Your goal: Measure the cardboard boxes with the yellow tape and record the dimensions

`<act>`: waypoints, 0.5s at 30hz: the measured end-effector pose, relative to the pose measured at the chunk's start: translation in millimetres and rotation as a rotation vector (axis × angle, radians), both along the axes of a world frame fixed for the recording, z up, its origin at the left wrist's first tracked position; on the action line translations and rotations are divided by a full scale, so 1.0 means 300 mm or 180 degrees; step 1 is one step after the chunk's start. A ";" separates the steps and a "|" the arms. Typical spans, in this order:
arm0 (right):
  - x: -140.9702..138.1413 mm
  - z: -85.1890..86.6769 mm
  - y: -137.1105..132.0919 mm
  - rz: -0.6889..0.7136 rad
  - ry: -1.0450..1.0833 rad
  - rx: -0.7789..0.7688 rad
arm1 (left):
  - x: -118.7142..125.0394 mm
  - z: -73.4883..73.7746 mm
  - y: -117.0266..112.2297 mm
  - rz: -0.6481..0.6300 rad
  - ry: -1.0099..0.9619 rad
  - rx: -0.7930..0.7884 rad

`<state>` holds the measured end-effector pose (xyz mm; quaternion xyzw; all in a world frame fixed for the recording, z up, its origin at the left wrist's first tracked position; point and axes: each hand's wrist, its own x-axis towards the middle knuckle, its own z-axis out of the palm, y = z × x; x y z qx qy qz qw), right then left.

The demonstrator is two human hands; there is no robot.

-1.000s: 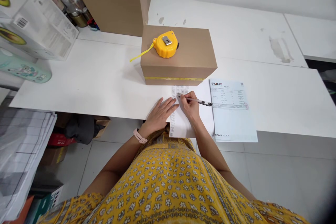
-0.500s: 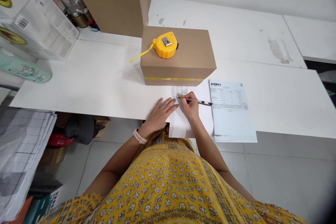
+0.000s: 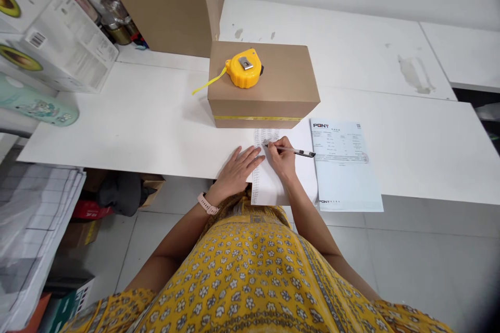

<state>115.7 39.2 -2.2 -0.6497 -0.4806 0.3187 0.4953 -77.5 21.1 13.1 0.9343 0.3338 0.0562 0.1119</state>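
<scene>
My right hand (image 3: 282, 158) grips a pen (image 3: 292, 151), its tip resting on a printed sheet (image 3: 269, 187) that lies at the table's front edge. My left hand (image 3: 238, 169) lies flat with fingers stretched out, pressing on the left side of that sheet. Just beyond the sheet stands a closed cardboard box (image 3: 269, 80) with a yellow tape measure (image 3: 243, 67) on top, its tape sticking out to the left. A second printed form (image 3: 344, 166) lies to the right of my right hand.
A white table (image 3: 136, 119) runs across the view. Larger cardboard boxes (image 3: 175, 5) stand at the back left, white product boxes (image 3: 58, 41) and a mint-green item (image 3: 35, 106) at the far left. Below the table are stacked sheets (image 3: 31, 229) and floor clutter.
</scene>
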 end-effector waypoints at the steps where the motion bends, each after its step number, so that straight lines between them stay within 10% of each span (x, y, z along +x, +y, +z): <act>1: 0.000 0.002 0.000 -0.0014 0.0010 -0.0004 | 0.000 0.001 0.000 0.0001 0.0030 -0.0001; 15: 0.004 -0.012 0.004 -0.0106 0.0091 0.0106 | 0.000 -0.009 0.001 -0.0016 0.0141 0.0045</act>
